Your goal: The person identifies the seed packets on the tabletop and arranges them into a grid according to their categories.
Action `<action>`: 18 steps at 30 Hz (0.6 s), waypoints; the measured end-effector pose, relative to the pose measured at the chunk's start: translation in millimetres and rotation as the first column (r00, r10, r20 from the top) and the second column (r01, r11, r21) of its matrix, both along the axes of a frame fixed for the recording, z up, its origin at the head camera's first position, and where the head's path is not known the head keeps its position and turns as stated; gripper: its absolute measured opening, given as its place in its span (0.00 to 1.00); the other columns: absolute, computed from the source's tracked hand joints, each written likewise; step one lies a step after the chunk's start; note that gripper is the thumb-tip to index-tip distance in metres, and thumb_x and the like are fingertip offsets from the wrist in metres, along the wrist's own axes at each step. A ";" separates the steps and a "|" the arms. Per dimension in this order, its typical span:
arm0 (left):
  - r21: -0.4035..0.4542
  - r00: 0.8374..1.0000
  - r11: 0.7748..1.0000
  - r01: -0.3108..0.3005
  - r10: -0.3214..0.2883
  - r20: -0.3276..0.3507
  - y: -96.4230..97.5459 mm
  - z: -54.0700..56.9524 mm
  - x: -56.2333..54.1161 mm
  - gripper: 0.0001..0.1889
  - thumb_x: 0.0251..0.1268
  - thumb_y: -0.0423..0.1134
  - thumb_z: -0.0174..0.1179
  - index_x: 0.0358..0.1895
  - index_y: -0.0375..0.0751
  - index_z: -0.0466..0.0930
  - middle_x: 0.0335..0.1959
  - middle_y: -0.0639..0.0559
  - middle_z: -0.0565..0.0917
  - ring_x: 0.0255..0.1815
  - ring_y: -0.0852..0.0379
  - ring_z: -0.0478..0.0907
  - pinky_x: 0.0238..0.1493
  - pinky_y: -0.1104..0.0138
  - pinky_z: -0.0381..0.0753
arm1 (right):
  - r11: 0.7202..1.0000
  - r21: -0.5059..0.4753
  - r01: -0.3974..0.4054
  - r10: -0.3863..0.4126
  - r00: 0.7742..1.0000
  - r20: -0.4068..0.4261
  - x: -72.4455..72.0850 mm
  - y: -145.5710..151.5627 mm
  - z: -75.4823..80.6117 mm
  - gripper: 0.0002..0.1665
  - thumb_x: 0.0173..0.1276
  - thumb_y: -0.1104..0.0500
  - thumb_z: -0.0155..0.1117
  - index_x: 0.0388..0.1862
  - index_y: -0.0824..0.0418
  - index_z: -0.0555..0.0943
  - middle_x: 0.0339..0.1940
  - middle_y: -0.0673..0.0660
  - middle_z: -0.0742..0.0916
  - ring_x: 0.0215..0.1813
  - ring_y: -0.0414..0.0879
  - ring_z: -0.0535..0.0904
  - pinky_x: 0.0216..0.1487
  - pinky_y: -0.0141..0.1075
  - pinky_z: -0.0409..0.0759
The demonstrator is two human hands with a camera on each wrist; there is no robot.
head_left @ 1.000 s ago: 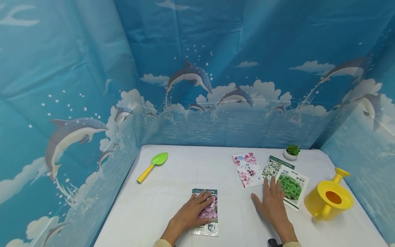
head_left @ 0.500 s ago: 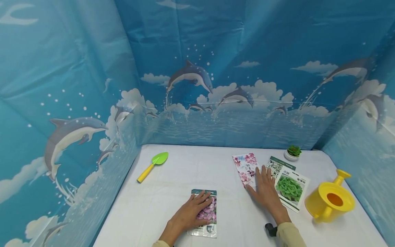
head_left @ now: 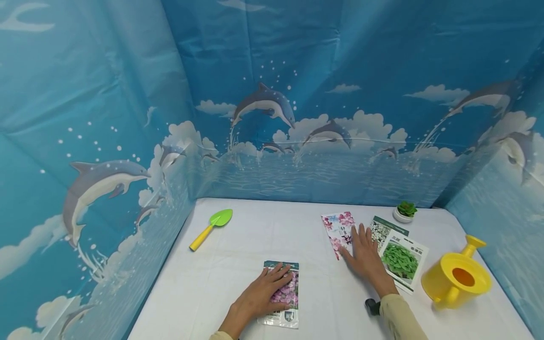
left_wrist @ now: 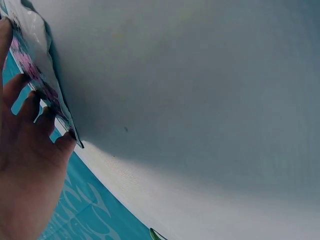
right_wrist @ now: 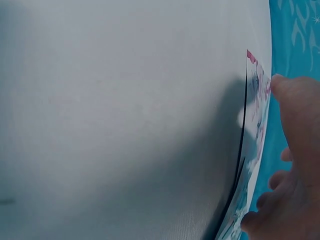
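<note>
My left hand rests on a seed packet with purple-pink flowers, fingers spread and the thumb on its lower part. In the left wrist view, the fingertips touch that packet's printed face. Over at the right, my right hand lies with extended fingers at the right edge of a pink-blossom seed packet. The thumb reaches its lower corner. Beside this hand, a white-flower seed packet is partly covered by a green-leaf seed packet. The right wrist view shows the thumb over the pink-blossom packet.
A yellow watering can stands at the right, with a small potted succulent behind the packets. At the far left lies a green trowel with a yellow handle. Blue dolphin-print curtains enclose the white table at the back and sides.
The right hand has moved left, from the white-flower and green-leaf packets to the pink-blossom packet. The left hand stays on the purple-pink packet.
</note>
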State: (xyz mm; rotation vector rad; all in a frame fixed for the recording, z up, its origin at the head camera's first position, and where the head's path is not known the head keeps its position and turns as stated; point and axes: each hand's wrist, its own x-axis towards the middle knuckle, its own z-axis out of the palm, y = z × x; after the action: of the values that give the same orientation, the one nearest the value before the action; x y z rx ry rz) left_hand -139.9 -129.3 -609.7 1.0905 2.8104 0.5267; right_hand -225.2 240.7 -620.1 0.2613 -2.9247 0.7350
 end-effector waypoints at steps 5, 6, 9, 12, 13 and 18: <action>-0.004 1.000 1.000 0.002 -0.002 -0.002 -1.0 0.3 -0.1 0.45 0.72 0.62 0.67 0.86 0.49 0.64 0.87 0.51 0.62 0.87 0.46 0.58 0.83 0.42 0.63 | 1.000 0.004 0.005 -0.005 1.000 0.006 -8.4 -2.1 -1.6 0.52 0.82 0.45 0.64 0.85 0.77 0.54 0.85 0.83 0.52 0.85 0.82 0.43 0.78 0.81 0.44; -0.003 1.000 1.000 0.003 -0.003 -0.002 -1.1 0.3 -0.2 0.45 0.72 0.62 0.67 0.86 0.49 0.64 0.87 0.51 0.62 0.87 0.46 0.58 0.83 0.42 0.63 | 1.000 0.005 0.004 -0.004 1.000 0.009 -9.5 -2.9 -1.1 0.52 0.81 0.45 0.65 0.85 0.76 0.54 0.85 0.83 0.52 0.85 0.82 0.43 0.78 0.81 0.44; 0.000 1.000 1.000 0.001 -0.001 0.003 -1.6 0.2 -0.6 0.44 0.72 0.62 0.67 0.86 0.50 0.64 0.87 0.51 0.62 0.88 0.47 0.58 0.83 0.42 0.63 | 1.000 0.011 -0.001 0.001 1.000 0.021 -12.3 -4.2 -0.3 0.51 0.82 0.45 0.64 0.86 0.76 0.54 0.85 0.82 0.52 0.85 0.82 0.43 0.79 0.80 0.44; 0.004 1.000 1.000 0.000 0.000 0.012 -2.3 0.2 -1.0 0.44 0.72 0.62 0.67 0.86 0.51 0.64 0.87 0.51 0.62 0.88 0.47 0.57 0.84 0.42 0.62 | 1.000 0.020 -0.008 0.007 0.999 0.033 -14.7 -4.8 -0.4 0.51 0.83 0.44 0.62 0.86 0.75 0.54 0.85 0.82 0.52 0.85 0.81 0.43 0.78 0.81 0.44; 0.003 1.000 1.000 0.000 0.000 0.016 -2.5 0.2 -1.0 0.44 0.72 0.62 0.67 0.86 0.51 0.63 0.88 0.52 0.61 0.88 0.48 0.57 0.84 0.42 0.62 | 1.000 0.021 -0.009 0.009 0.999 0.035 -15.3 -4.8 -0.7 0.51 0.83 0.44 0.62 0.86 0.75 0.53 0.85 0.82 0.52 0.85 0.81 0.43 0.78 0.81 0.44; 0.004 1.000 1.000 0.000 0.000 0.022 -3.1 0.8 0.1 0.44 0.72 0.63 0.67 0.86 0.51 0.63 0.88 0.52 0.61 0.88 0.48 0.56 0.84 0.42 0.62 | 1.000 0.019 -0.019 0.018 0.999 0.034 -19.1 -4.3 -1.9 0.51 0.83 0.45 0.62 0.86 0.74 0.54 0.85 0.83 0.53 0.85 0.81 0.43 0.77 0.83 0.44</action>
State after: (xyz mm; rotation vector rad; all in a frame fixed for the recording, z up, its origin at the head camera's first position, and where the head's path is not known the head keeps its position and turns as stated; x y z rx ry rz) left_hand -139.9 -132.4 -608.8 1.0784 2.7919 0.5417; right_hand -244.3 236.4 -621.9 0.2811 -2.9669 0.7215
